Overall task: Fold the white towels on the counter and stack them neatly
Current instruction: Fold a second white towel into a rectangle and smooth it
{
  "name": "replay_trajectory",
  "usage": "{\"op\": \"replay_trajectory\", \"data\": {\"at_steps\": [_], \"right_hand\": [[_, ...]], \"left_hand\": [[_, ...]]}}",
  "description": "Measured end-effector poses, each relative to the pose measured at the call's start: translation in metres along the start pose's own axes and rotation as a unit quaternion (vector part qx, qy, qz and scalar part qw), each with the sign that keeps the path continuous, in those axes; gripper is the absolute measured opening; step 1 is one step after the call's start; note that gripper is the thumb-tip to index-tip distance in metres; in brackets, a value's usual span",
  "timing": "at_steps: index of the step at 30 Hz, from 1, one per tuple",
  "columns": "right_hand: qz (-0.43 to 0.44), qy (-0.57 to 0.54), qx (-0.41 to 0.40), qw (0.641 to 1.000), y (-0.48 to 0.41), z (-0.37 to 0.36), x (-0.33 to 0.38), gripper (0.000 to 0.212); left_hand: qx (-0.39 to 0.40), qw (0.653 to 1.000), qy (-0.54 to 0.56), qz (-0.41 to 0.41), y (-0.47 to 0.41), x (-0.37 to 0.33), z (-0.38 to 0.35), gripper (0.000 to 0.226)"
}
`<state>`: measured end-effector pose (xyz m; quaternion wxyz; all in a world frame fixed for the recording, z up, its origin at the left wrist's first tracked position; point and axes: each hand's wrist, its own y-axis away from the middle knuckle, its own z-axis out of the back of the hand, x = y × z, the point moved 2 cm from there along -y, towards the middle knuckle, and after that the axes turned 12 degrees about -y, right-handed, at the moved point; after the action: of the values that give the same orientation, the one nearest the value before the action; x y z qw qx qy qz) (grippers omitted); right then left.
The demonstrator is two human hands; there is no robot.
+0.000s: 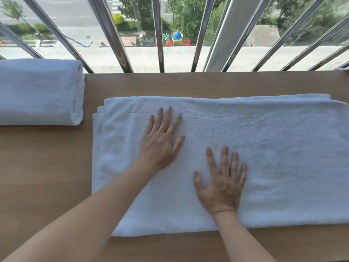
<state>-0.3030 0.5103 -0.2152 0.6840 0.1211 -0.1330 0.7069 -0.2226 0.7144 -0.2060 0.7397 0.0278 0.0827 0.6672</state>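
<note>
Both your hands lay flat on the half-folded white towel (pixel 283 157), palms down and fingers spread, pinching nothing. Your left hand (pixel 160 142) sat farther from you, toward the towel's far edge. Your right hand (pixel 221 188) sat just to its right and closer to you, toward the near edge.

The towel stretched crosswise beneath them on the wooden counter (pixel 47 176) — its long axis ran left to right, its short axis away from you. Most of its length lay to the right of your right hand and ran out of view, so where that end stopped could not be told. The left end, with its stepped layer edges showing, lay just left of your left hand. That made the right hand the nearer one to the long run and the left hand the nearer one to the layered end.

By my judgement you were smoothing, and the next fold would likely carry one short end over the other along that long axis.

Well to the left of your left hand, apart from the working towel, a folded white towel (pixel 37 91) sat on the counter with its rounded fold turned toward your hands — presumably where the stack would go.
</note>
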Motion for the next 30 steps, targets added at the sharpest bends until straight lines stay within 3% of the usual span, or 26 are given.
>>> {"op": "replay_trajectory", "data": {"at_steps": [4, 7, 11, 20, 23, 30], "right_hand": [[0.007, 0.004, -0.013, 1.0, 0.002, -0.002, -0.002, 0.073], [0.004, 0.004, -0.003, 1.0, 0.001, -0.002, -0.002, 0.074], [0.0, -0.009, -0.009, 1.0, 0.001, 0.001, 0.001, 0.071], [-0.003, -0.021, -0.02, 1.0, 0.002, 0.002, 0.002, 0.071], [-0.007, -0.023, -0.021, 0.999, 0.002, 0.004, 0.005, 0.071], [-0.021, -0.022, -0.007, 0.999, 0.004, 0.005, 0.007, 0.072]], "left_hand": [[-0.023, 0.999, -0.004, -0.033, 0.091, -0.049, -0.024, 0.063], [-0.022, 0.999, -0.019, -0.028, 0.119, -0.045, -0.033, 0.064], [-0.016, 0.999, -0.028, -0.01, 0.106, -0.004, -0.025, 0.066], [0.031, 0.99, -0.033, 0.135, 0.011, 0.115, 0.006, 0.067], [0.03, 0.991, -0.019, 0.127, 0.029, 0.098, 0.004, 0.072], [0.014, 1.0, -0.009, 0.009, 0.166, -0.003, -0.031, 0.069]]}}
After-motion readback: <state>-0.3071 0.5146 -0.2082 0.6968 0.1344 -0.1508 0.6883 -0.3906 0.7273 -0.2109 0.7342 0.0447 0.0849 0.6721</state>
